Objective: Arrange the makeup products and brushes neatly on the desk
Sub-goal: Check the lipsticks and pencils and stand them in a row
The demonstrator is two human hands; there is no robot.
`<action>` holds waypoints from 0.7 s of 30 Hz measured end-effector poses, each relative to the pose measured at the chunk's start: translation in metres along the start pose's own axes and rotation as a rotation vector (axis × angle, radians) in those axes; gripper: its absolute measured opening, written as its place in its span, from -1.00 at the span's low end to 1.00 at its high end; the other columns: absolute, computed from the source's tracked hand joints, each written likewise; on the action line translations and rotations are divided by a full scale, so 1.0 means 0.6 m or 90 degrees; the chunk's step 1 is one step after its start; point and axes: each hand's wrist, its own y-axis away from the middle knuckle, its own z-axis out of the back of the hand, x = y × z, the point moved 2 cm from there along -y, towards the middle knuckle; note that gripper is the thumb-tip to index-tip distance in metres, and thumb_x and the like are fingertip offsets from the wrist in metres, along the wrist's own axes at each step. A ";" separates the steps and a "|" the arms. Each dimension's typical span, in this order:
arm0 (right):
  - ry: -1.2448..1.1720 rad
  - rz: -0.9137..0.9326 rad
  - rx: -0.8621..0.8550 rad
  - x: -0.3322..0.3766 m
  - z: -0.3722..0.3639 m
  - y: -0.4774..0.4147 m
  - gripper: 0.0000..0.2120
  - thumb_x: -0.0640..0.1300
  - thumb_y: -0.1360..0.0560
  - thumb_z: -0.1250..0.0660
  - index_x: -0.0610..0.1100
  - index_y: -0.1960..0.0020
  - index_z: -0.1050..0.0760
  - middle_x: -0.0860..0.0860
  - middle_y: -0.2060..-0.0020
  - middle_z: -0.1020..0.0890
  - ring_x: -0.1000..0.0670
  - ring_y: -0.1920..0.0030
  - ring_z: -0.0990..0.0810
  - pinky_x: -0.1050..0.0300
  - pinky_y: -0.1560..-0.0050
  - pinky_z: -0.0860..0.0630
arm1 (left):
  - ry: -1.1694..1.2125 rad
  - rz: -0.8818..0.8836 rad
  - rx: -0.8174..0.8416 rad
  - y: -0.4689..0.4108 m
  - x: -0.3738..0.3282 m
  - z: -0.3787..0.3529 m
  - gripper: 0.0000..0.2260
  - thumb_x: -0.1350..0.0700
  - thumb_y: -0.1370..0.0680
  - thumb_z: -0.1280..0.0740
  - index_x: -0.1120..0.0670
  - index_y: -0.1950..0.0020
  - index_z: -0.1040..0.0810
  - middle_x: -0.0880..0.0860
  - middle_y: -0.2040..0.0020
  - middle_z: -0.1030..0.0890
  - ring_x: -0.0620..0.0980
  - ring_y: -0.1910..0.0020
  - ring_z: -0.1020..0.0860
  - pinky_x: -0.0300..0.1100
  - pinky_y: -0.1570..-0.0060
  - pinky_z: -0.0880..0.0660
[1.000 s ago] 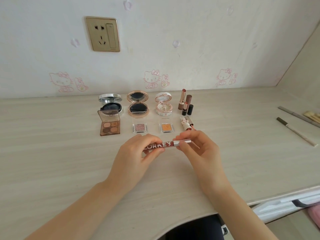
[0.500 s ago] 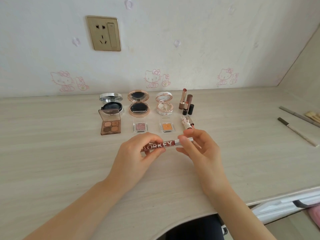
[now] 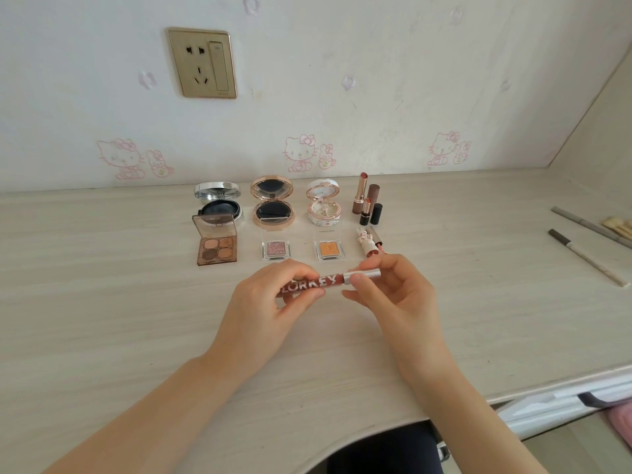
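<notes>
- Well, we're a good way in: three compacts, the eyeshadow palette, two small pans and the lipsticks stand in tidy rows at the back of the desk.
- Left to sort, by our reckoning: the pencils and brushes lying loose at far right.
- Our lip gloss tube hangs level above the desk, just in front of the rows.
- Our left hand pinches its red body, fingers curled round it; our right hand pinches the silver cap end.
</notes>
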 end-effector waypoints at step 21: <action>0.020 0.007 0.009 -0.002 0.001 0.000 -0.85 -0.31 -0.48 -0.38 -0.10 0.03 -0.58 -0.04 0.13 -0.67 -0.02 0.12 -0.67 0.12 0.03 -0.60 | -0.017 -0.014 0.004 -0.001 -0.003 -0.001 -0.89 -0.04 -0.47 -0.41 -0.11 0.04 -0.54 -0.18 0.14 -0.59 -0.16 0.15 -0.57 -0.26 0.13 -0.48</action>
